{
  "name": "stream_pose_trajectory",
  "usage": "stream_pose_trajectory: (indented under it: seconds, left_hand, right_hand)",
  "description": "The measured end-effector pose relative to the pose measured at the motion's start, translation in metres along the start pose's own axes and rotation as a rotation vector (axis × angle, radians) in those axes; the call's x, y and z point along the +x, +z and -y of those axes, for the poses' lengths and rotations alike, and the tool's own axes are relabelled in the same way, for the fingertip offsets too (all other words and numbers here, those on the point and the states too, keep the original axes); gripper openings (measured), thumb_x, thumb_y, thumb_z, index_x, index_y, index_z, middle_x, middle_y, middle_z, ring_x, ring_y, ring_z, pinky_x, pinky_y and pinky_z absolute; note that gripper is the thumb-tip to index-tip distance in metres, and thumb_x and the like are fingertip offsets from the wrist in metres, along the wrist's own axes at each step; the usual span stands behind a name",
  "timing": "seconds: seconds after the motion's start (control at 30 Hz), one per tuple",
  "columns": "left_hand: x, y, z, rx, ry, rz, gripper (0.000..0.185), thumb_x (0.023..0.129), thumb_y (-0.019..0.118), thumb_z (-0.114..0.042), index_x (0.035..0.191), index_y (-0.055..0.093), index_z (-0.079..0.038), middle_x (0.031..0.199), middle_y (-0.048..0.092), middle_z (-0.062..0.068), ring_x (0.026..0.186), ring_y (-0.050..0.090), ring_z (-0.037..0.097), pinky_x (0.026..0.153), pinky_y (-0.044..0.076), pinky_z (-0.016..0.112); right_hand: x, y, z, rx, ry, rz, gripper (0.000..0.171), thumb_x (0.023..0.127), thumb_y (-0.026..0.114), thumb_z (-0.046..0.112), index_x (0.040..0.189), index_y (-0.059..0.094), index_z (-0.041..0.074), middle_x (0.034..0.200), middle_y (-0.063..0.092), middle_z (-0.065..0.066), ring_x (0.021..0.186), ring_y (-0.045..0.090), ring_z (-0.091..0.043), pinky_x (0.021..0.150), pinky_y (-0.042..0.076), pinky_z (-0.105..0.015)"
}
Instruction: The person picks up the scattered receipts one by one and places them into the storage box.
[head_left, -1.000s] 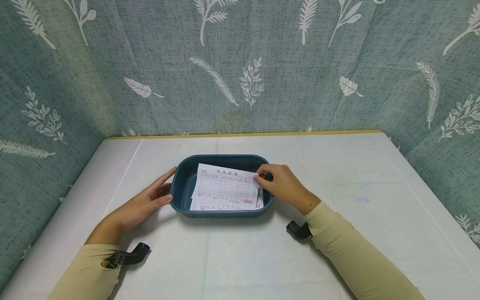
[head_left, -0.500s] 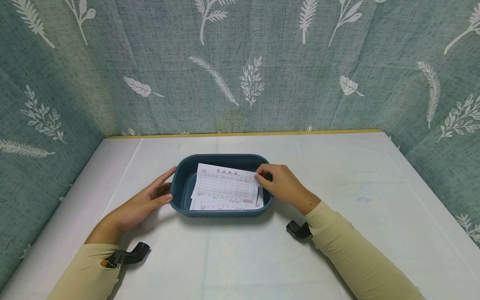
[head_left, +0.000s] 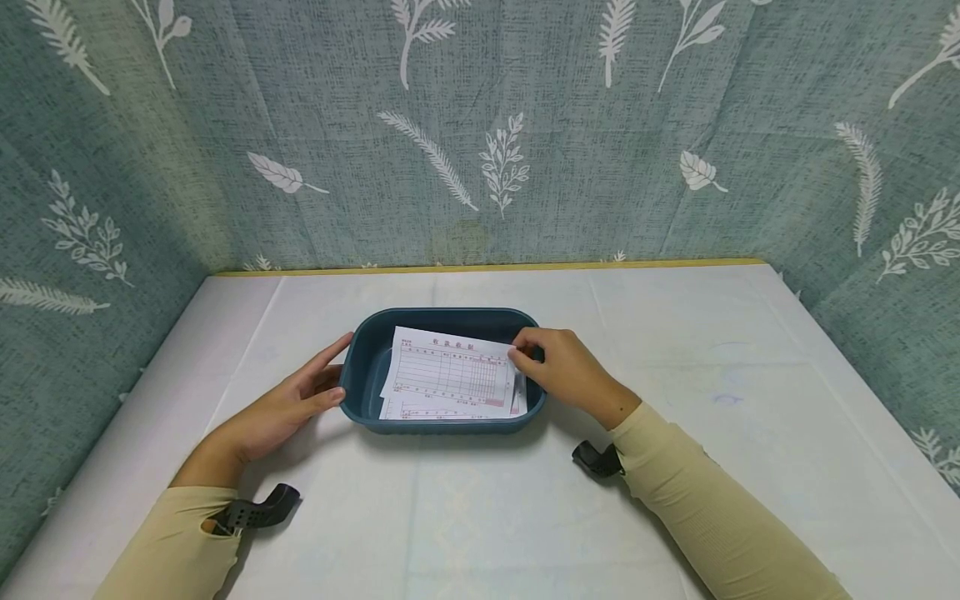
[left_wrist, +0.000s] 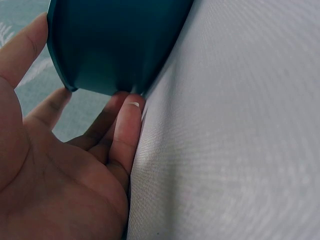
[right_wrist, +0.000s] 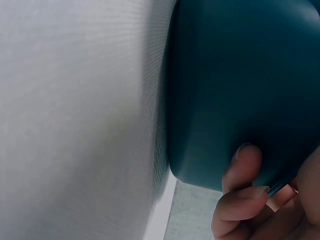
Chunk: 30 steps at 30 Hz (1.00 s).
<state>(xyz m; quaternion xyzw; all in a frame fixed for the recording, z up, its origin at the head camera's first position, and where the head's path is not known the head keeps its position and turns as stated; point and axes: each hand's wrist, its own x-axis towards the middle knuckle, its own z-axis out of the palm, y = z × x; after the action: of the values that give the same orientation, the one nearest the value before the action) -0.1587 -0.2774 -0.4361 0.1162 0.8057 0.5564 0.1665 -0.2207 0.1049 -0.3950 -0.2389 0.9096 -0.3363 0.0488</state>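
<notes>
A dark teal oblong basin (head_left: 367, 367) stands on the table with printed white receipt slips (head_left: 450, 367) in it. The top slip lies slanted over at least one other (head_left: 442, 412). My right hand (head_left: 566, 367) reaches over the basin's right end and pinches the top slip's upper right corner between thumb and forefinger. Its other fingers are curled against the basin's outer wall in the right wrist view. At the left end, my left hand (head_left: 292, 404) touches the basin (left_wrist: 115, 50) with spread, fairly straight fingertips. How many slips lie underneath is hidden.
A white cloth (head_left: 465, 517) covers the table, with a yellow strip (head_left: 487, 267) along its back edge. Patterned green fabric (head_left: 480, 133) hangs behind and at both sides. Black bands (head_left: 258, 510) sit on the wrists.
The top slip has shifted very slightly left and down at its left edge. Both hands and the basin stay practically where they were.
</notes>
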Motion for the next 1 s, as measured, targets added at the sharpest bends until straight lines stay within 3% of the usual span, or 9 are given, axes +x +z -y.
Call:
stream_pose_trajectory:
  seconds: [0.6,1.0]
  left_hand:
    - [-0.002,-0.002,0.0,0.028,-0.008,-0.004,0.073,0.104,0.053,-0.023,0.16,0.009,-0.04,0.161,0.024,0.028,0.147,0.022,0.05,0.112,0.015,0.073]
    - [-0.002,-0.002,0.002,0.039,-0.01,-0.001,0.072,0.105,0.052,-0.024,0.16,0.009,-0.041,0.16,0.027,0.027,0.147,0.026,0.048,0.112,0.019,0.071]
  right_hand:
    - [0.001,0.0,0.003,-0.035,0.005,0.005,0.012,0.099,0.064,0.022,0.095,0.069,0.012,0.082,0.064,0.0,0.073,0.052,-0.014,0.065,0.042,-0.028]
    - [0.006,-0.006,0.01,-0.192,-0.022,0.052,0.012,0.097,0.065,0.02,0.089,0.071,0.012,0.072,0.061,0.003,0.063,0.049,-0.01,0.059,0.039,-0.026]
